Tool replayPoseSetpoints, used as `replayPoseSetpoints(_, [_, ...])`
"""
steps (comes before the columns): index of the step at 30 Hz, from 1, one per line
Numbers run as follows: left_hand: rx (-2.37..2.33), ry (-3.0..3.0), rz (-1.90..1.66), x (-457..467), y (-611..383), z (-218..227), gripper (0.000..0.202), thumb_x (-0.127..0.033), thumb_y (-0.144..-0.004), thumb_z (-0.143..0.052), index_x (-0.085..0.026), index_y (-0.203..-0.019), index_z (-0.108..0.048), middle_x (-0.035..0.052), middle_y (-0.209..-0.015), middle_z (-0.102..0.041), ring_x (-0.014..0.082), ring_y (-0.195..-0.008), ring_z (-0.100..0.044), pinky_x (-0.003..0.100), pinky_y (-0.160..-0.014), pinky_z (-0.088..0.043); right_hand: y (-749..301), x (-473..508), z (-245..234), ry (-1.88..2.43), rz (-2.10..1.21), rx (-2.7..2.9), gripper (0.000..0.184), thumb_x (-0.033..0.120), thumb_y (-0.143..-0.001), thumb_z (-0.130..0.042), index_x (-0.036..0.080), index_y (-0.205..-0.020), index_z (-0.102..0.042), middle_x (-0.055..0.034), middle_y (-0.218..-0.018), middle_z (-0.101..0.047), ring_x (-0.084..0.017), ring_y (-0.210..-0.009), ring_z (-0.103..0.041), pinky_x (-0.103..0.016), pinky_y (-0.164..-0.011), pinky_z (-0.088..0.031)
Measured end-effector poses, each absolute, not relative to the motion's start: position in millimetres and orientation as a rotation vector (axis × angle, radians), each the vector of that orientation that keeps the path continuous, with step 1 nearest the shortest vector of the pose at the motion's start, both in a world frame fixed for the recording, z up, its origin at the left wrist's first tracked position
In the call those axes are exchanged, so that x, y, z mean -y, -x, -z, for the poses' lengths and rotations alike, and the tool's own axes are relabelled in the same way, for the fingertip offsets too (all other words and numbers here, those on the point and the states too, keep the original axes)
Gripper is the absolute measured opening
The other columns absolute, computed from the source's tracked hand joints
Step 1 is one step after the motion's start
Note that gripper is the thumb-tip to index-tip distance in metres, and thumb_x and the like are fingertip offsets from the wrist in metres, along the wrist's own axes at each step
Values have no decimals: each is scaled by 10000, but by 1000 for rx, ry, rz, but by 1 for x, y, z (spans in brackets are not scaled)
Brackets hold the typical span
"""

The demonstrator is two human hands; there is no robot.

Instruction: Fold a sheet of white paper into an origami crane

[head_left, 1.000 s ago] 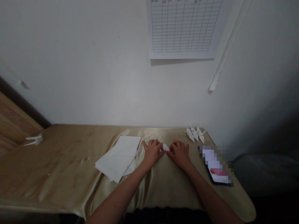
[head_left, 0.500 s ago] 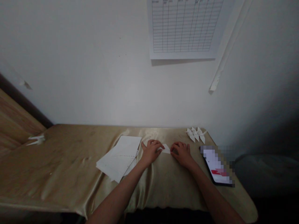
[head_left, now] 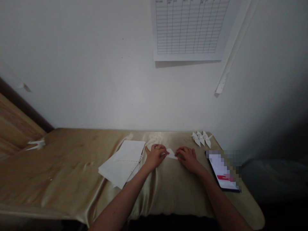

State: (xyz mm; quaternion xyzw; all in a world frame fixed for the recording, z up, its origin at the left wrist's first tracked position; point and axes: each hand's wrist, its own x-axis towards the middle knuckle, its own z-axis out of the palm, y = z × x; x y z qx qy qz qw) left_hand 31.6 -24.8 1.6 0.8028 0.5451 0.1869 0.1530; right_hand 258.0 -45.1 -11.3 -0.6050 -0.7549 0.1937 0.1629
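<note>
A small folded piece of white paper (head_left: 171,153) lies on the gold satin tablecloth (head_left: 72,173) between my two hands. My left hand (head_left: 155,156) pinches its left end with curled fingers. At the paper's right end rests my right hand (head_left: 189,158), fingers bent and pressing down on it. Both forearms reach in from the bottom edge.
A stack of white sheets (head_left: 122,163) lies just left of my left hand. Three folded paper cranes (head_left: 201,138) sit at the back right corner. A phone (head_left: 222,170) lies at the right edge. Another paper piece (head_left: 36,144) lies far left. A grid chart (head_left: 190,29) hangs on the wall.
My hands have drawn slightly apart, so more of the folded paper shows between them. The paper now lies flatter and longer on the cloth.
</note>
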Motion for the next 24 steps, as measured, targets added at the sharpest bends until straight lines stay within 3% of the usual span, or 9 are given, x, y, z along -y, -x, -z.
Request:
replayPoseSetpoints(4, [-1552,-2326,-563,27,-30,-1,179,-324,-900,-644,-422,-1028,-721,-27,-1275,-646,294,-1307,-411,794,-1073,-42,-258,47,12,1701,-502,2120,361,222,-854,-538,355,-1172,-648,-21,-1332,-535,-235,-1339,-391,-562,-1180,-60])
replayPoseSetpoints(12, [-1591,-2369,-621,29,-34,-1,148,-309,-877,-659,-369,-1003,-709,-41,-1220,-688,296,-1303,-439,791,-1077,-8,-260,43,17,1628,-474,2131,287,243,-835,-592,331,-1072,-727,-34,-1276,-578,-251,-1276,-438,-512,-1149,-164])
replayPoseSetpoints(19, [-1683,-2440,-615,36,-49,-2,103,-341,-861,-671,-288,-946,-695,6,-1196,-686,317,-1265,-467,800,-1081,37,-259,42,19,1621,-411,2128,266,232,-843,-582,337,-1026,-744,-36,-1235,-602,-250,-1237,-467,-510,-1122,-209])
replayPoseSetpoints(24, [-1738,-2477,-592,39,-57,-4,176,-406,-850,-677,-280,-972,-693,41,-1214,-660,336,-1252,-465,799,-1092,19,-260,38,23,1600,-387,2144,264,239,-839,-600,337,-1039,-743,-40,-1231,-605,-250,-1233,-474,-506,-1109,-232])
